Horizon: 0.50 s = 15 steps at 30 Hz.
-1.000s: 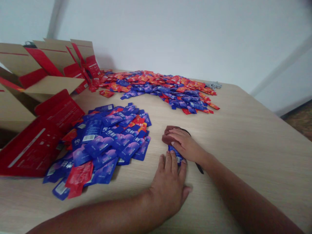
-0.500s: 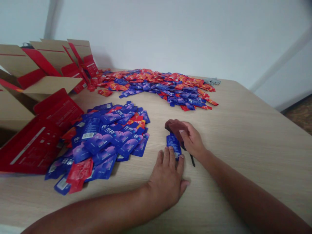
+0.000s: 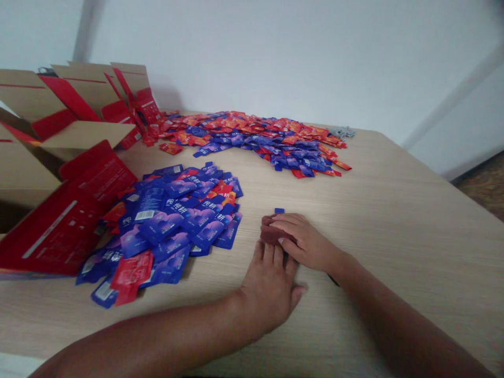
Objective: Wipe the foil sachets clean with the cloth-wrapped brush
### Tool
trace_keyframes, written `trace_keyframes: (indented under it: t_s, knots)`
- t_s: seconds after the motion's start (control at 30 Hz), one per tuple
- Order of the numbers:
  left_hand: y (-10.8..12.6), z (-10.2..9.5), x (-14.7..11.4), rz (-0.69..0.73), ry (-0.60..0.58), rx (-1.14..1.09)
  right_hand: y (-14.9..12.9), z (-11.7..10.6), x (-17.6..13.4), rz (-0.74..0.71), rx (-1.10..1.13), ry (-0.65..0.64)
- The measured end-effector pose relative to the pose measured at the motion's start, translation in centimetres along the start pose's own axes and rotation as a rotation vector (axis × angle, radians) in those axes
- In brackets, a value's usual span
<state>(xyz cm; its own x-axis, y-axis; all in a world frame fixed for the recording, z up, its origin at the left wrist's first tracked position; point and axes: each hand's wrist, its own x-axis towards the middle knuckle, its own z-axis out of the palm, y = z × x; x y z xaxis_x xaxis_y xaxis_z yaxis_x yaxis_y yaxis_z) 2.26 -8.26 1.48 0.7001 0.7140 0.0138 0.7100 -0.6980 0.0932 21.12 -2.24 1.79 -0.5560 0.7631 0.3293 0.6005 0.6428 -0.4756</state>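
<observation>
My left hand (image 3: pixel 271 291) lies flat on the table, fingers stretched forward, with its fingertips at the near end of a blue sachet (image 3: pixel 279 210). Only the sachet's far tip shows; the rest is covered by my right hand (image 3: pixel 301 239) and a brown cloth (image 3: pixel 270 231). My right hand grips the cloth and presses it down over the sachet, close against my left fingertips. To the left lies a loose pile of blue and red sachets (image 3: pixel 189 210), some showing barcodes.
Open red and brown cardboard boxes (image 3: pixel 74 226) stand along the left side. A long heap of red and blue sachets (image 3: pixel 252 134) stretches along the back of the table (image 3: pixel 394 210). A grey crumpled cloth (image 3: pixel 342 132) lies at its right end, before a white wall (image 3: pixel 295 58).
My right hand has moved the brown cloth down along the sachet toward my left fingertips, covering the printed middle and baring the far tip. My left hand has stayed in place.
</observation>
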Motion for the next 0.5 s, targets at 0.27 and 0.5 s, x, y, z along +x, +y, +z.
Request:
trace_keyframes:
  t_s: [0.27,0.5]
  knots:
    - [-0.1,0.6,0.0,-0.001,-0.002,-0.006,2.5,0.4,0.0,0.007,0.03,-0.003]
    - [-0.2,1.0,0.0,-0.009,0.009,-0.009,2.9,0.6,0.6,0.101,-0.01,0.071]
